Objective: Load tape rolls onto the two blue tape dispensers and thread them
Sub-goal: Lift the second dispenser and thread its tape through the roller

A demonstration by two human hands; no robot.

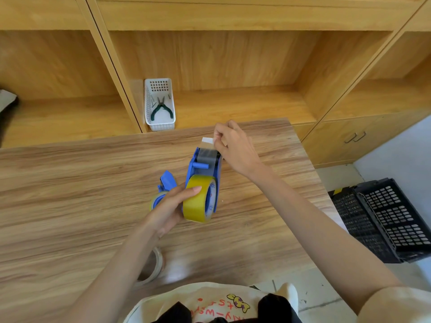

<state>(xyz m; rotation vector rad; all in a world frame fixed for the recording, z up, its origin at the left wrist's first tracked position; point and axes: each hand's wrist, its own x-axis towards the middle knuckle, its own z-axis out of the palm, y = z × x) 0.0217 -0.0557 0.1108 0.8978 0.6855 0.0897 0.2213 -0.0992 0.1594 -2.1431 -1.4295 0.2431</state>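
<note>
Dispenser (205, 166), blue, is standing near the middle of the wooden table (70, 183), carrying a yellowish tape roll (198, 199) at its near end. Left hand (170, 208) is cupping the roll's left side, fingers curled against it. Right hand (233, 145) is pinching the white-tipped tape end (207, 141) just beyond the dispenser's far end. Second blue dispenser (164, 185) is lying just left of the first, partly hidden. Spare roll (154, 266) is resting nearer than the dispenser, under the left forearm. White basket (159, 106) holding pliers (161, 109) is sitting beyond it, on the shelf.
</note>
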